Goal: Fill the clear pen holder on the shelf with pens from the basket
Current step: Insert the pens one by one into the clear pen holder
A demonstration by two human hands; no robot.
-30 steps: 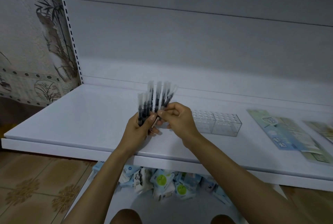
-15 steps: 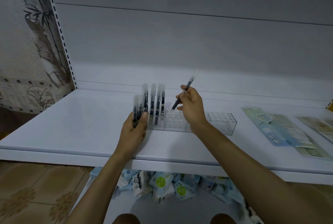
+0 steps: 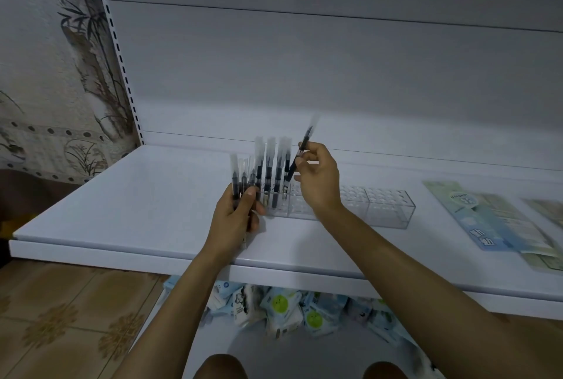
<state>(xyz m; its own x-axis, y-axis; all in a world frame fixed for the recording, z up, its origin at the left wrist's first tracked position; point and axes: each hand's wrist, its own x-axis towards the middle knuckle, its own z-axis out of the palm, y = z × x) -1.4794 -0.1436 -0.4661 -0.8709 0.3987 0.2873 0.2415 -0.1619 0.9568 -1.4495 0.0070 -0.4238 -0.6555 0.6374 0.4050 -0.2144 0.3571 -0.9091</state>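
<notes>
A clear pen holder (image 3: 350, 206), a long transparent block with a grid of round slots in its top, lies on the white shelf (image 3: 122, 205) near the middle, its long side running left to right. At its left end several pens (image 3: 268, 177) with dark barrels and pale translucent caps stand upright in the slots; how many there are is blurred. The rest of the slots toward the right end look vacant. The left hand (image 3: 236, 220) hovers over the shelf just in front of the holder's left end, fingers and thumb closed round a bundle of pens (image 3: 240, 180) of the same kind, their capped ends pointing up and one tip sticking out below the palm. The right hand (image 3: 318, 179) is above the holder, just right of the standing pens, pinching a single pen (image 3: 300, 154) between thumb and fingertips; that pen is tilted, cap up and to the right, lower end down and to the left close to the standing ones, and whether its tip has entered a slot cannot be told. To the right on the shelf lie flat printed packets (image 3: 493, 220) in blue and green, well apart from the holder. Beneath the shelf, small packaged goods (image 3: 283, 308) with green smiley faces are heaped on the lower level. A patterned curtain (image 3: 45, 73) hangs on the left.
</notes>
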